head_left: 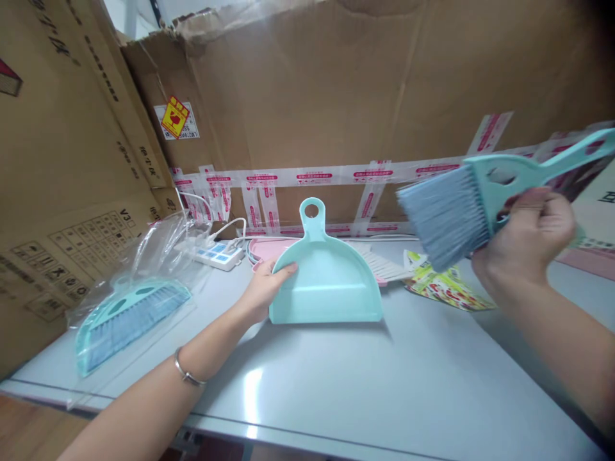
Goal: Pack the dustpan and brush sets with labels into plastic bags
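In the head view a mint-green dustpan (327,272) is at the middle of the table, its holed handle pointing up and away. My left hand (269,282) grips the pan's left edge, thumb on the inner face. On the right, my right hand (533,237) holds a mint-green hand brush (504,182) in the air by its lower edge. Its blue-grey bristles (442,214) point left and its handle goes up to the right. Brush and dustpan are apart.
At left lies a second mint brush and dustpan set (132,317) in a clear plastic bag (158,250). Behind are a power strip (220,254), a pink dustpan (269,246) with a white-bristled brush (384,264), and a yellow-green packet (446,285). Large cardboard boxes (307,89) close off the back.
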Demonstrator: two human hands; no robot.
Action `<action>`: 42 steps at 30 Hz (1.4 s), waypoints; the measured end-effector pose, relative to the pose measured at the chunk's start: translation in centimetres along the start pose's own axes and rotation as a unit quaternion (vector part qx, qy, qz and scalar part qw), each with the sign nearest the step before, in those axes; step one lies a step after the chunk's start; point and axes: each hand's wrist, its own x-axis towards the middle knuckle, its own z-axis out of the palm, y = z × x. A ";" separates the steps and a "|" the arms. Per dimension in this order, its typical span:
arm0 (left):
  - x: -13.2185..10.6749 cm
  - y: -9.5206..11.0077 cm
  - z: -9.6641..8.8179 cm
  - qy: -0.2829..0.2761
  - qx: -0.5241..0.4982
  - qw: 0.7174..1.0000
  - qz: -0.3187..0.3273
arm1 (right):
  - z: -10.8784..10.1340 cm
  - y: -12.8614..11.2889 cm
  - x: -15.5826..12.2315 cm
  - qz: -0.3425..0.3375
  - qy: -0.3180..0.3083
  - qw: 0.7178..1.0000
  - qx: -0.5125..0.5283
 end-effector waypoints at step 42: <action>-0.9 -1.8 1.9 -0.054 0.070 0.995 -0.036 | 1.1 -4.1 -9.4 0.177 -0.556 0.808 -0.084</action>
